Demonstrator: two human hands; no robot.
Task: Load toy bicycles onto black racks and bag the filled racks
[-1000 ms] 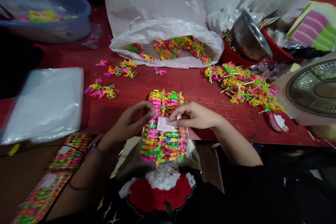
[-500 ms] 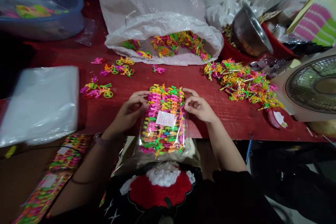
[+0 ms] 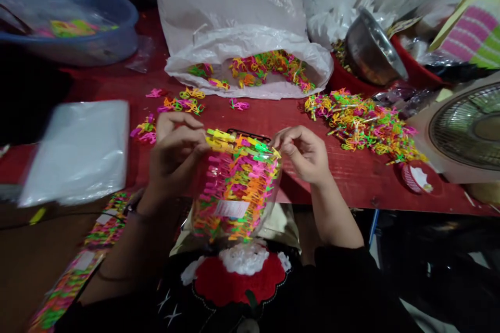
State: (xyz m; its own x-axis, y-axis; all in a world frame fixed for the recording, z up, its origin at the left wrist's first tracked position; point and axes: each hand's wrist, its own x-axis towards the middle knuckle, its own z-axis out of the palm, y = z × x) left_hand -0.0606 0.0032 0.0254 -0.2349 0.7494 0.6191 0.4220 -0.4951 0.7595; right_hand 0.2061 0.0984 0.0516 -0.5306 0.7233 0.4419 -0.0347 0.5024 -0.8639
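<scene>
While your left hand [image 3: 174,151] is pinching a clear packet [image 3: 244,179] of colourful plastic pieces at its ten o'clock corner, your right hand [image 3: 307,153] is gripping its two o'clock corner, the fingers of both hands narrowing onto the bag's top edge. You are holding the packet before you at the near edge of the worktop [image 3: 344,184], and its white label [image 3: 232,209] is showing toward six o'clock. From the packet, a stack of clear bags [image 3: 82,148] is lying at nine o'clock, a loose heap [image 3: 363,127] of pieces is spreading at two, and an open white sack [image 3: 234,41] is gaping at twelve.
</scene>
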